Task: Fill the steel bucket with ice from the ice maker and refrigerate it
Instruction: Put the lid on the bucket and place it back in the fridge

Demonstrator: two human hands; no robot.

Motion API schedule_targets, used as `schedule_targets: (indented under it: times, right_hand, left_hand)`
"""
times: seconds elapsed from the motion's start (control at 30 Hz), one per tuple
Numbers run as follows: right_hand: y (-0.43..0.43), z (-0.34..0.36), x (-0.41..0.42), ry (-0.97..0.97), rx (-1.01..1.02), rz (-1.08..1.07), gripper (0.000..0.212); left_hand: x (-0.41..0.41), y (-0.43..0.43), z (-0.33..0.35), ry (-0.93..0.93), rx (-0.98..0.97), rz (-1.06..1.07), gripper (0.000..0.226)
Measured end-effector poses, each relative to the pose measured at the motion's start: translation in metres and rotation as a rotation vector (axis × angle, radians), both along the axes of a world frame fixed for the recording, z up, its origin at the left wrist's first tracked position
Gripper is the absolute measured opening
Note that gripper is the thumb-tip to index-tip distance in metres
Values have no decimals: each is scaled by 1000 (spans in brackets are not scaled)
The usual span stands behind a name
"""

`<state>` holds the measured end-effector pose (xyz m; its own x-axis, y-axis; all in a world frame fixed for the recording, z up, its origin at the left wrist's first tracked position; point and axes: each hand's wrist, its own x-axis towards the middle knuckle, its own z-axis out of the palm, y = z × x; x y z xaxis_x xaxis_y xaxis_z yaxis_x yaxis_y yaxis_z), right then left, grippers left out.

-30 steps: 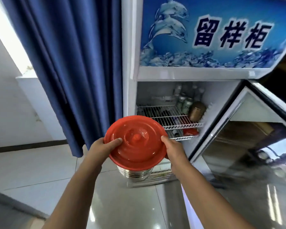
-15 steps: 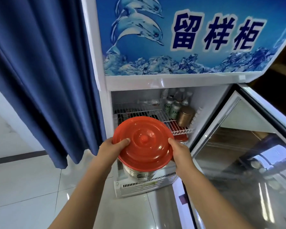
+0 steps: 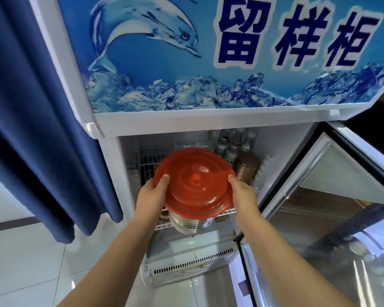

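A steel bucket (image 3: pixel 190 223) with a round red lid (image 3: pixel 195 183) hangs in the mouth of the open refrigerator (image 3: pixel 284 151), over the front of its white wire shelf (image 3: pixel 150 163). My left hand (image 3: pixel 152 194) grips the lid's left rim and my right hand (image 3: pixel 244 192) grips its right rim. The lid covers the bucket, so its contents are hidden. Only the bucket's ribbed lower wall shows below the lid.
Bottles and cans (image 3: pixel 230 149) and a copper canister (image 3: pixel 247 166) stand at the shelf's back right. The glass door (image 3: pixel 333 218) swings open to the right. A blue curtain (image 3: pixel 31 107) hangs left. A vent grille (image 3: pixel 191 265) sits at the base above a tiled floor (image 3: pixel 24 262).
I have stepped closer to the refrigerator. The lidded bucket has moved forward from in front of the fridge into its open compartment, still held by both hands.
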<state>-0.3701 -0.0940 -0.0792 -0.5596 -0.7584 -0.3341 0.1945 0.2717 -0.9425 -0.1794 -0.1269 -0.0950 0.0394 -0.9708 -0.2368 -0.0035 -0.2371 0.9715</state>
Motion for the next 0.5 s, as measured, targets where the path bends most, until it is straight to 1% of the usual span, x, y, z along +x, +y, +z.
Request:
schedule_targets:
  times: [0.17, 0.3, 0.33, 0.4, 0.43, 0.5]
  right_hand:
    - [-41, -2, -22, 21, 36, 47, 19]
    - [-70, -12, -32, 6, 60, 54, 45]
    - [-76, -15, -34, 4, 65, 65, 44]
    - [-87, -20, -38, -2, 55, 113, 34]
    - [-92, -21, -40, 6, 53, 126, 31]
    - [-101, -20, -43, 26, 42, 145, 33]
  left_hand:
    - [-18, -19, 0, -7, -39, 60, 23]
    - [-29, -36, -10, -36, -52, 151, 27]
    - [-31, -40, -13, -33, -60, 173, 31]
    - [-37, -49, -19, -36, -80, 201, 45]
    - [-39, -52, -20, -41, -83, 204, 50]
    - [-42, -61, -26, -57, -98, 212, 48]
